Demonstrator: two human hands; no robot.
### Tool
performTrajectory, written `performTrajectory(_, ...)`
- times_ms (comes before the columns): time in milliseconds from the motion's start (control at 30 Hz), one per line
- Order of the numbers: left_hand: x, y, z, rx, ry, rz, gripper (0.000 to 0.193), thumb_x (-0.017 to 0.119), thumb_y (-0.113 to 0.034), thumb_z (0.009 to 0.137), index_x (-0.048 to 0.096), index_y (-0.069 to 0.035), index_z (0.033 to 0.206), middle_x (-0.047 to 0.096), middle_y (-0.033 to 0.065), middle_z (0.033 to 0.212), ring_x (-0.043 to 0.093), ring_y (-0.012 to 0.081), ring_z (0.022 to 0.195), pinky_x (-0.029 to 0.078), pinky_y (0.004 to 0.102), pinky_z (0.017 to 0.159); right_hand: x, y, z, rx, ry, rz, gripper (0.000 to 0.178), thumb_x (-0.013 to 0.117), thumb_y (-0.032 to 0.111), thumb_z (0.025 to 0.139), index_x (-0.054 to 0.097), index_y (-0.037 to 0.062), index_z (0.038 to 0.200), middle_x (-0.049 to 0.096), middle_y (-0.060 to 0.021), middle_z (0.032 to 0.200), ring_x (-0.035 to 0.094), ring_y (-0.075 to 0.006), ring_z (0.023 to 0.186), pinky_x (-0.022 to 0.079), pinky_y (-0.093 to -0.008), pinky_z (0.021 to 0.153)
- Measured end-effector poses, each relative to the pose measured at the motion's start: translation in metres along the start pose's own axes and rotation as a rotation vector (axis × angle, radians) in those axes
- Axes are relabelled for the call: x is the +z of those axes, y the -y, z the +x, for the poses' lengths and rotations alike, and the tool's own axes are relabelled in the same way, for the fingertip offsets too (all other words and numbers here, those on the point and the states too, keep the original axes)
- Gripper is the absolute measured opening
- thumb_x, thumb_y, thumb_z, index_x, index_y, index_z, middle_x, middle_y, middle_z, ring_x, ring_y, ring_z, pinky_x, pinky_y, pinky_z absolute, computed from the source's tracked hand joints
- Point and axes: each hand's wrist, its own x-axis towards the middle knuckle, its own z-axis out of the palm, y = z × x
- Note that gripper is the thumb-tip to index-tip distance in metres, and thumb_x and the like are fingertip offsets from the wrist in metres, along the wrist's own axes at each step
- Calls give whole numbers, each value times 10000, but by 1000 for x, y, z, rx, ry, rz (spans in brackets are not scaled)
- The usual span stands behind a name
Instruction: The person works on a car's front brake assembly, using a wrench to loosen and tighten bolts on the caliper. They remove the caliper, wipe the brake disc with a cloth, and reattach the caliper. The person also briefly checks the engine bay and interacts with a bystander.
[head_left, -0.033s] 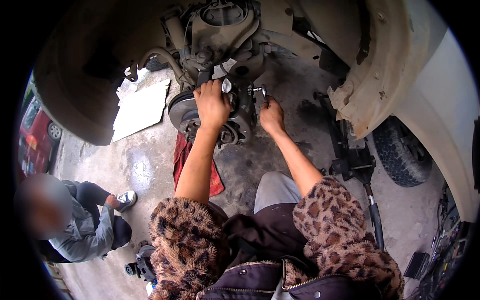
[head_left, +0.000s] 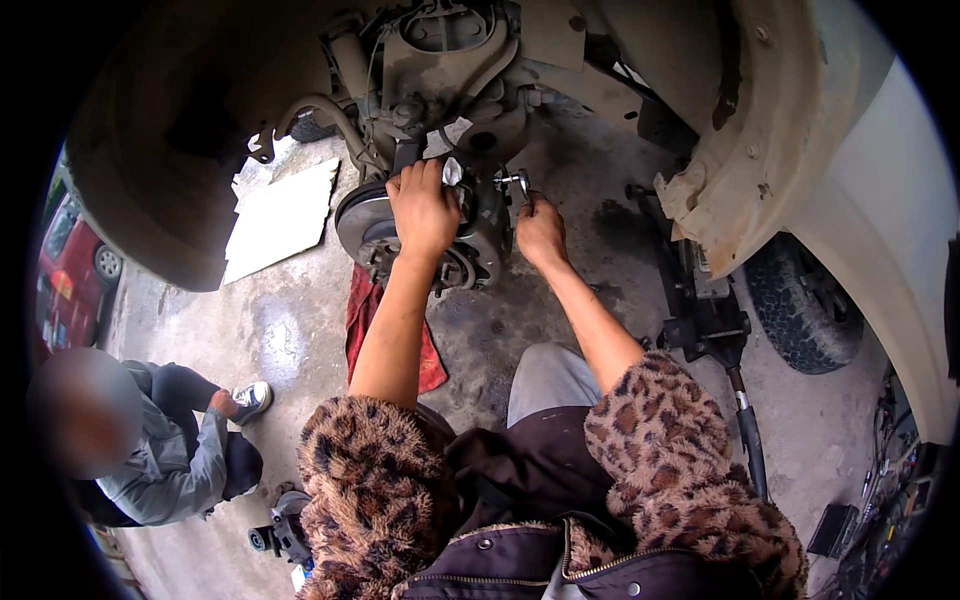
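Note:
Under the wheel arch, my left hand (head_left: 425,210) is closed over the top of a brake assembly, its fingers curled over the far side and their tips hidden. Left of that hand shows the grey brake disc (head_left: 364,222), with wheel studs (head_left: 380,258) at its hub. A dark brake caliper (head_left: 492,228) sits at the right of the disc. My right hand (head_left: 541,232) grips a chrome ratchet wrench (head_left: 523,183), whose head meets the caliper's right side through a short socket. Most of the wrench's handle is hidden in my fingers.
A red cloth (head_left: 432,366) lies below the disc. At right stand a floor jack (head_left: 705,330) and a tyre (head_left: 805,310). White cardboard (head_left: 280,225) rests on the floor at left. A person (head_left: 175,440) sits at lower left, near a dark tool (head_left: 290,525). The wheel arch (head_left: 790,150) curves overhead.
My right hand and the ratchet's head have shifted very slightly left. My left hand stays in place on the brake assembly.

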Motion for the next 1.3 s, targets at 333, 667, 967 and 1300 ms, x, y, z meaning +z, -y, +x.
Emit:
performTrajectory(333,2,6,3,-50,-11,-64,333,619,-51,718,566,-31,1045,586,122,948,536,318,947,373,431,868,16,6,6,-87,69,-32,273,449,178,946,565,-5,1112,650,-281,963,616,-464,947,493,-517,803)
performTrajectory(667,1,-3,12,-52,-15,-68,329,609,-43,718,574,-34,1045,587,125,952,534,326,959,372,435,868,17,-30,11,-55,114,2,274,426,238,978,500,129,1218,655,-254,971,611,-464,954,482,-535,798)
performTrajectory(967,4,-3,13,-35,-38,-31,344,616,-39,712,574,-28,1053,589,127,968,534,326,968,373,440,873,10,-20,34,88,198,294,314,491,319,976,526,64,1154,658,-238,1016,619,-437,961,483,-500,816)
performTrajectory(1300,8,3,9,-69,9,-66,337,600,-39,725,564,-12,1059,585,144,978,529,342,979,368,443,880,22,-27,30,-342,-113,-101,172,534,172,961,485,9,986,579,-266,1002,578,-476,883,452,-521,705)
